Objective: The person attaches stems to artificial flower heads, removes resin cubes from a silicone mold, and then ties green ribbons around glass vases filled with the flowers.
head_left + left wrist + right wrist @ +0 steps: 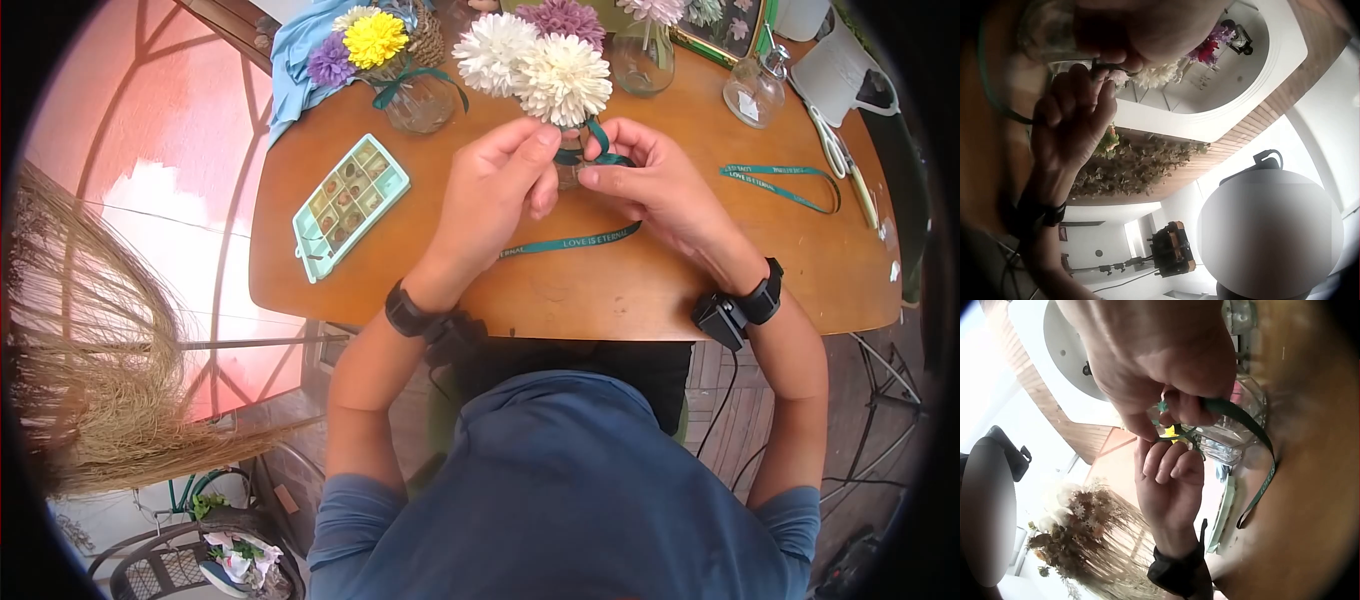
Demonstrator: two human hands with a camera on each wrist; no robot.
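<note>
Both hands meet at the neck of a glass vase (568, 172) that holds white flowers (565, 80) and a mauve one behind them. A dark green ribbon (597, 140) wraps the neck. My left hand (500, 190) pinches the ribbon at the neck's left side with thumb and fingertips. On the other side my right hand (665, 190) has its thumb and curled fingers on the ribbon. One printed ribbon length (590, 241) trails on the table below the hands. In the right wrist view, a ribbon tail (1266, 447) hangs from the right hand (1160, 356).
On the wooden table (620, 300) lie a mint compartment tray (352, 207) at left, and a looped ribbon (785, 170) and scissors (845, 165) at right. A vase with yellow and purple flowers (420, 103), another vase (643, 62) and a small bottle (755, 92) stand behind.
</note>
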